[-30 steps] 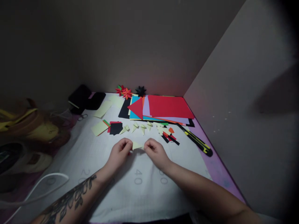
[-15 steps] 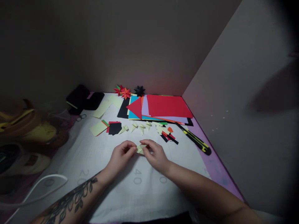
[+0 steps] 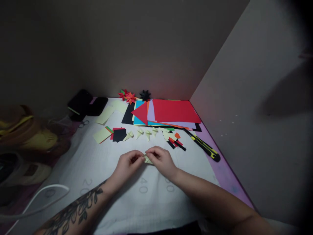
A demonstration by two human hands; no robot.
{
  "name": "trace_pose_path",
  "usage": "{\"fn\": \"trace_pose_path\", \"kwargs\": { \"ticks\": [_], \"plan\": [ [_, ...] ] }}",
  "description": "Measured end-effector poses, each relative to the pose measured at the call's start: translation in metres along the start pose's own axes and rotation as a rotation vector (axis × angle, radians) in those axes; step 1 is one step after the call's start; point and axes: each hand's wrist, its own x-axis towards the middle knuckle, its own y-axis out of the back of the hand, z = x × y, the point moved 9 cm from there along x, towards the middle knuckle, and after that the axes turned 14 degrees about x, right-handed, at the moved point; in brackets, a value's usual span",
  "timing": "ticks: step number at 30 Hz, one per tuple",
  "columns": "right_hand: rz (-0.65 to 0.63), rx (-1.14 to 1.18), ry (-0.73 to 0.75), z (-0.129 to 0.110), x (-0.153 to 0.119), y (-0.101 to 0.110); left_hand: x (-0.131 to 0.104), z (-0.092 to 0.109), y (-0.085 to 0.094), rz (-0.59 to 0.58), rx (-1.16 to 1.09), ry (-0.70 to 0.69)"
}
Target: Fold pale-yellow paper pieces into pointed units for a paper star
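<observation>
A small pale yellow folded paper (image 3: 147, 160) is held between both hands above the white table cover. My left hand (image 3: 129, 164) pinches its left side with thumb and fingers. On the other side, my right hand (image 3: 161, 160) grips the paper, its fingers over the upper part and hiding much of it. Just beyond the hands lie several pale yellow folded pieces (image 3: 148, 135) in a row. To their left is a small stack of black squares (image 3: 119, 135), with red showing beneath, beside a pale yellow square (image 3: 102, 134).
Large coloured sheets, red on top (image 3: 176, 111), lie at the back. A yellow-black cutter (image 3: 205, 147) rests at the right, near paper scraps (image 3: 175, 142). Folded paper stars (image 3: 130, 97) stand by the wall. Scissors (image 3: 83, 124), a black case (image 3: 98, 106) and a white cable (image 3: 46, 187) are at left.
My right hand's fingers have closed in over the folded paper, nearer my left hand, and less of the paper shows. The whole view has shifted slightly.
</observation>
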Motion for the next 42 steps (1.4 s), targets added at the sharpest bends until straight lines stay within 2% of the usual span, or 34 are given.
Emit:
{"fn": "trace_pose_path", "kwargs": {
  "ticks": [4,8,13,19,24,28,31,36,42],
  "plan": [
    [0.023,0.271,-0.196,0.023,0.0,0.0,0.0,-0.003,0.007,0.063,0.003,0.052],
    [0.05,0.634,-0.446,0.046,-0.002,-0.011,-0.001,-0.004,0.018,0.158,-0.016,0.105],
    [0.05,0.804,-0.551,0.046,-0.002,-0.02,-0.002,-0.003,0.019,0.183,-0.021,0.101],
    [0.021,0.771,-0.544,0.041,-0.002,-0.021,-0.001,-0.005,0.017,0.177,-0.027,0.089],
    [0.012,0.701,-0.466,0.044,0.0,-0.02,-0.002,0.001,0.015,0.168,0.028,0.06],
    [-0.023,0.609,-0.459,0.046,-0.001,-0.02,-0.003,0.005,0.012,0.127,0.042,0.022],
    [-0.052,0.504,-0.423,0.041,-0.001,-0.019,-0.002,0.005,0.01,0.098,0.055,-0.009],
    [-0.069,0.302,-0.283,0.025,0.004,-0.014,-0.002,0.007,0.008,0.065,0.093,-0.04],
    [-0.107,0.184,-0.218,0.019,0.005,-0.012,-0.003,0.013,0.007,0.027,0.062,-0.05]
  ]
}}
